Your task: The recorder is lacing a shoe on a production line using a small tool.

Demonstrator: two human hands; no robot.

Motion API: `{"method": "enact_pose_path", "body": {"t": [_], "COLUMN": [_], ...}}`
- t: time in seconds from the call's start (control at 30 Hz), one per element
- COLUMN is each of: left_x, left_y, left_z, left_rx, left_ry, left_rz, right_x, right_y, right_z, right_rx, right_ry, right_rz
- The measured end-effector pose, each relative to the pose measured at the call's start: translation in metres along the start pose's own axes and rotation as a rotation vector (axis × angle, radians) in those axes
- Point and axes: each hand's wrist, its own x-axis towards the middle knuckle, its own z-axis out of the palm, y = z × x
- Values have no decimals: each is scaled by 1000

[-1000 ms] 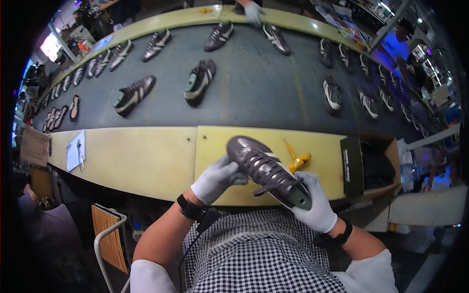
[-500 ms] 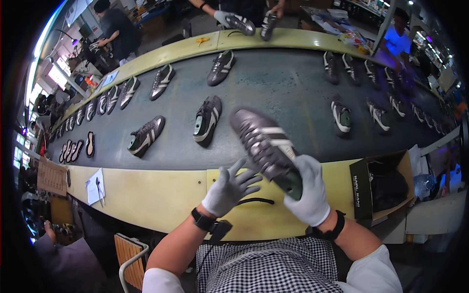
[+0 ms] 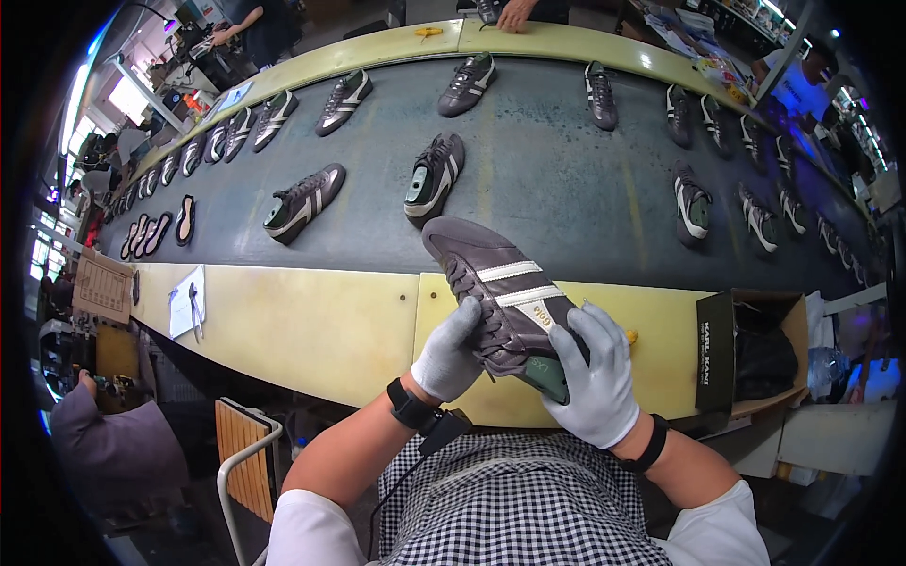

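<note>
A dark grey sneaker (image 3: 505, 283) with two white side stripes, grey laces and a green lining is between my white-gloved hands, above the near ledge. Its toe points away and to the left, and its striped side faces up. My left hand (image 3: 447, 357) grips it at the laces, with the thumb on top and the other fingers hidden beneath. Around the heel and collar my right hand (image 3: 599, 382) is closed, its fingers along the upper side. Beyond the toe, a matching sneaker (image 3: 436, 179) rests on the grey conveyor belt (image 3: 557, 179).
More sneakers line both sides of the belt, with several insoles (image 3: 186, 220) at the left. Paper with tweezers (image 3: 189, 304) lies on the yellow ledge (image 3: 311, 325). An opened shoebox (image 3: 714, 354) stands at the right. Across the belt, a co-worker's hand (image 3: 518, 14) touches the far ledge.
My left hand, open and apart before, now grips the sneaker at the laces. The sneaker has turned to show more of its side. Another sneaker now stands on the belt's far side.
</note>
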Motion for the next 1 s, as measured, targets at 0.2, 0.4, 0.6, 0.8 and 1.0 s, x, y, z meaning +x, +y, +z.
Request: {"method": "enact_pose_path", "body": {"t": [0.2, 0.4, 0.6, 0.8, 1.0], "left_x": [-16, -25, -4, -10, -49], "left_y": [-20, -31, -43, -19, -7], "left_z": [9, -62, -76, -77, -73], "left_rx": [330, 1727, 1133, 955, 1299], "left_ry": [-47, 191, 35, -43, -33], "left_rz": [139, 313, 55, 162, 96], "right_x": [-14, -75, -118, -89, -73], "right_y": [-26, -23, -64, -74, -31], "right_z": [-16, -72, -33, 49, 38], "right_rx": [88, 1126, 1018, 406, 519], "right_ry": [-164, -426, -446, -530, -508], "right_rz": [207, 943, 969, 672, 531]}}
